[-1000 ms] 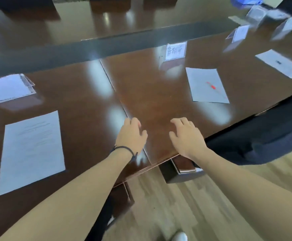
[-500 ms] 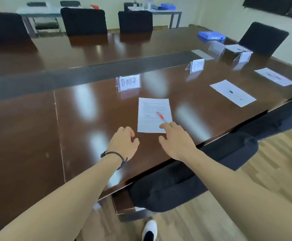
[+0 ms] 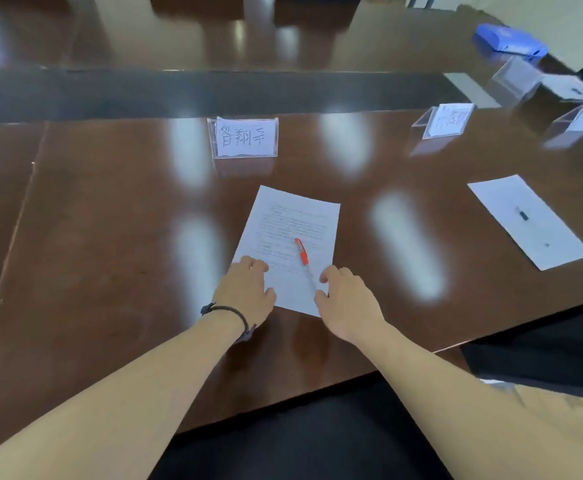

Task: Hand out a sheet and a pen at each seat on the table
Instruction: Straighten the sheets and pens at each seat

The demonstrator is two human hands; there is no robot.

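Where the dark brown table [image 3: 103,237] fills most of the view, its glossy top carries blurred window glare and a grey strip [image 3: 214,93] runs across its middle. A black chair back [image 3: 311,441] stands against the near edge, between the person's two forearms.

Directly ahead lies a printed sheet [image 3: 295,223], flat on the table with its long axis running away from the person and tilted a little, the far end leaning right. Its lines of small print are too faint to read. A second sheet [image 3: 512,206] lies well to the right, its long axis slanting from far left to near right, with a small dark object [image 3: 522,214] on it that may be a pen cap.

Beyond the near sheet stands a clear name stand [image 3: 243,137] holding a card with three handwritten Chinese characters, roughly 管翔辛. Another stand [image 3: 447,121] to the right is too blurred to read. A blue folder [image 3: 510,39] sits at the far right.

The left hand [image 3: 246,292], with a black cord round the wrist, rests its loosely spread fingers on the sheet's near left corner. The right hand [image 3: 347,299] lies at the near right corner, fingers relaxed, gripping nothing.

A red-capped pen [image 3: 303,258] lies on the sheet, cap pointing away, its clear barrel slanting towards the right hand.
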